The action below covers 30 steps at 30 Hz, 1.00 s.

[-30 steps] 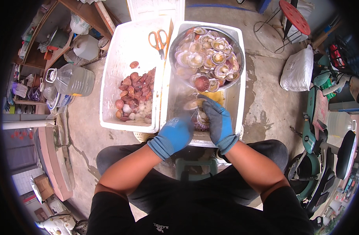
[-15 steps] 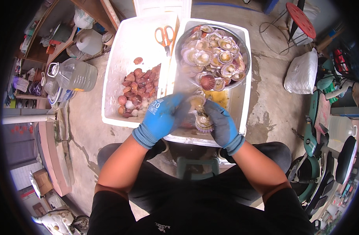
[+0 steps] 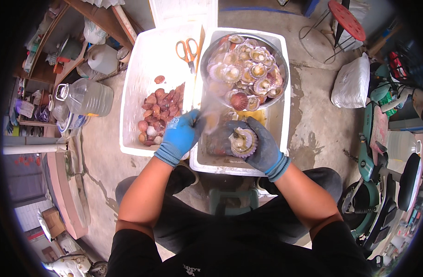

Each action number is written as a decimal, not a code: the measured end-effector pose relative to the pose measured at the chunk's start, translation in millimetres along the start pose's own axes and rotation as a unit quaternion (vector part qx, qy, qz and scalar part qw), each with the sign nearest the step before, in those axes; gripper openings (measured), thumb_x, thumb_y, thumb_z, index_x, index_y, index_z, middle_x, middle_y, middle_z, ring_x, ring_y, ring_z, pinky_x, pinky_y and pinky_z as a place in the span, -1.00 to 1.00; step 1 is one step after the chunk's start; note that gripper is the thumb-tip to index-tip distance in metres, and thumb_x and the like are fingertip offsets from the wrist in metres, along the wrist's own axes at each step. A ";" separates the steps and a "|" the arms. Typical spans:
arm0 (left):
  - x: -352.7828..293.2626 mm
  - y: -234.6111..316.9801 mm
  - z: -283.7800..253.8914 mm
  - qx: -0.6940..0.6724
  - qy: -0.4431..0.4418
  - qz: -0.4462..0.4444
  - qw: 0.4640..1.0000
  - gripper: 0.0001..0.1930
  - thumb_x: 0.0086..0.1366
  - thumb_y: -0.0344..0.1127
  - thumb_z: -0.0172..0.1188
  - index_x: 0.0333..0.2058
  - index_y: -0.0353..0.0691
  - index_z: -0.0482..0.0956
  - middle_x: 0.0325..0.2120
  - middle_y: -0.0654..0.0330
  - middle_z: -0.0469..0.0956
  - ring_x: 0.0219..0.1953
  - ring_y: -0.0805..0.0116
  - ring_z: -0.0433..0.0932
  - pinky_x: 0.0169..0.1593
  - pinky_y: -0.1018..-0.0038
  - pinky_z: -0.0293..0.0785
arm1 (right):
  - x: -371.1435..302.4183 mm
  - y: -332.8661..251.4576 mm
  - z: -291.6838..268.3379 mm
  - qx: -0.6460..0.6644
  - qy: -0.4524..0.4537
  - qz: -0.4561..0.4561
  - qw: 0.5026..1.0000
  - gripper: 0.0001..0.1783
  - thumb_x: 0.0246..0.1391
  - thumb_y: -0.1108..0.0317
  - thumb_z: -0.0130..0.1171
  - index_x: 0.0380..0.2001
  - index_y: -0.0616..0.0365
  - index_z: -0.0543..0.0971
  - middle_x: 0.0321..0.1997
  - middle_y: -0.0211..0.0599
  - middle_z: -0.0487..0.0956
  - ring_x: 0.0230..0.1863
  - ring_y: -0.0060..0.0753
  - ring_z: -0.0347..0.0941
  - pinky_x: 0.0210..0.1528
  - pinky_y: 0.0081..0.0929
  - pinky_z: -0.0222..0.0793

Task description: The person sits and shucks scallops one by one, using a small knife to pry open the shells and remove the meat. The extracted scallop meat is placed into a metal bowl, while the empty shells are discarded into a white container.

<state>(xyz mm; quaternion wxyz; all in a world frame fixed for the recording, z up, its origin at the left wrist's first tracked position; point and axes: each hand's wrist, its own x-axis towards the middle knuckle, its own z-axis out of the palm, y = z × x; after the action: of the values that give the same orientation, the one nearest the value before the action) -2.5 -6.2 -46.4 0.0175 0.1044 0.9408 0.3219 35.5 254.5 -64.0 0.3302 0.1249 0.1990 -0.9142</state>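
Observation:
My right hand [image 3: 262, 145], in a dark-palmed blue glove, grips an opened scallop [image 3: 243, 141] with its pale inside facing up, over the right white foam box [image 3: 286, 127]. To its left, my left hand [image 3: 181, 134] has its gloved fingers curled beside a pale, blurred shape; whether they hold it is unclear. Just beyond both hands, a round metal bowl [image 3: 287, 76] heaped with opened scallops [image 3: 260, 69] rests in the right box. Closed reddish scallops [image 3: 163, 106] lie in the left foam box [image 3: 127, 117], and orange-handled scissors [image 3: 188, 51] are near its inner edge.
A large clear plastic jug [image 3: 91, 98] stands on the floor at left, beside cluttered shelves. At right are a red-topped stool [image 3: 346, 21], a white sack [image 3: 351, 85] and a green scooter [image 3: 367, 143]. Between my legs is a low green stool [image 3: 232, 198].
My hands have moved apart: the left has drawn away from the scallop, while the right keeps it and now shows its open face upward. The view has shifted slightly.

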 end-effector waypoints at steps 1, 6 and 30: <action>1.7 -2.5 2.2 -0.001 -0.032 -0.010 0.999 -0.82 0.41 -0.28 0.30 -0.26 -0.29 0.61 -0.52 0.06 0.59 -0.54 0.31 0.50 -0.39 0.34 0.44 | 0.0 -0.8 -0.3 0.014 0.007 -0.001 1.000 -0.43 0.51 -0.07 -0.11 0.25 0.16 0.48 0.11 -0.13 0.63 0.12 -0.10 0.61 0.22 0.07 0.57; 10.6 10.9 -11.1 -0.302 -0.130 -0.182 0.927 -0.66 0.54 -0.10 0.15 -0.05 -0.28 0.66 -0.43 0.22 0.70 -0.52 0.52 0.57 -0.46 0.57 0.40 | -0.8 -4.3 2.5 0.040 0.065 0.003 0.997 -0.47 0.52 -0.01 -0.13 0.27 0.14 0.46 0.18 -0.17 0.60 0.18 -0.10 0.57 0.24 0.14 0.55; -36.7 45.3 23.1 0.027 -0.127 0.105 0.986 -0.87 0.40 -0.30 0.20 -0.22 -0.23 0.61 -0.51 -0.12 0.61 -0.51 -0.13 0.63 -0.43 0.06 0.54 | 2.2 19.3 8.9 -0.278 0.156 -0.142 0.937 -0.55 0.56 0.13 -0.10 0.08 0.26 0.63 -0.04 -0.33 0.68 -0.02 -0.51 0.62 0.08 -0.54 0.52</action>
<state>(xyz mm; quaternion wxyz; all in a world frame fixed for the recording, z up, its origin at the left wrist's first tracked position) 44.1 35.0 -38.3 0.1004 0.2437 0.9229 0.2807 45.6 235.8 -62.2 0.1833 0.1397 0.5103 -0.8286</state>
